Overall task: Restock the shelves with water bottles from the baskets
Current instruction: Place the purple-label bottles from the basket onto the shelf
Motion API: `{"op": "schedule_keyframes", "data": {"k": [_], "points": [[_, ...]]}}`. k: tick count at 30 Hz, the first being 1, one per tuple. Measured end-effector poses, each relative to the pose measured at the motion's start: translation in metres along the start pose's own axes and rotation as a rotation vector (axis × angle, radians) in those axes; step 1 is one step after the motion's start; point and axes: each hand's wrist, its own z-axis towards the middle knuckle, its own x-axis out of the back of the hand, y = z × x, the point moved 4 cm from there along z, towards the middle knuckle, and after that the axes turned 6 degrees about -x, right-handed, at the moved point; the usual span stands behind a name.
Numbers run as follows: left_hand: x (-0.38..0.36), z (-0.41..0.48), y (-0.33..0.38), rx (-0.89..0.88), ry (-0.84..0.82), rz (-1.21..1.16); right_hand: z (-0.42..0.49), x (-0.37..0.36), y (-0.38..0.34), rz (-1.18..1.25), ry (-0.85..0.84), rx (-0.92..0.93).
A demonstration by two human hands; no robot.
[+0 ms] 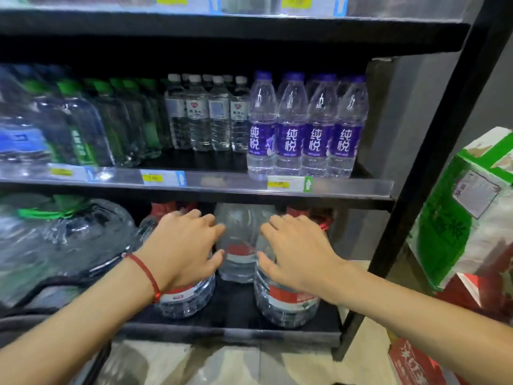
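On the bottom shelf [233, 333] stand large clear water jugs with red labels. My left hand [183, 245] lies spread over the shoulder of the left front jug [184, 300]. My right hand [297, 248] lies spread over the right front jug [286, 304]. Between them, further back, stands a third red-label jug [238, 245]. Both hands press on the jugs with fingers apart; neither wraps a handle. No basket shows in the view.
The middle shelf [355, 187] carries purple-label bottles [305, 134], small white-cap bottles [205, 115] and green-cap bottles [83, 126]. A big green-handled jug [61, 240] stands at lower left. Green and red cartons [458, 218] crowd the right of the black upright [416, 190].
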Motion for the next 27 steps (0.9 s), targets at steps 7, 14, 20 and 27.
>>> {"op": "schedule_keyframes", "data": {"k": [7,14,20,27], "points": [[-0.03,-0.132,-0.058,0.116,-0.043,0.079,0.01,-0.009,-0.133,0.108,-0.007,0.185],[-0.062,-0.272,-0.104,0.316,-0.192,0.052,0.027,-0.015,-0.289,0.24,-0.062,0.381],[-0.098,-0.396,-0.106,0.489,-0.303,-0.027,0.005,-0.038,-0.407,0.379,-0.073,0.56],[-0.13,-0.487,-0.089,0.604,-0.416,-0.075,-0.019,-0.062,-0.503,0.398,-0.147,0.728]]}}
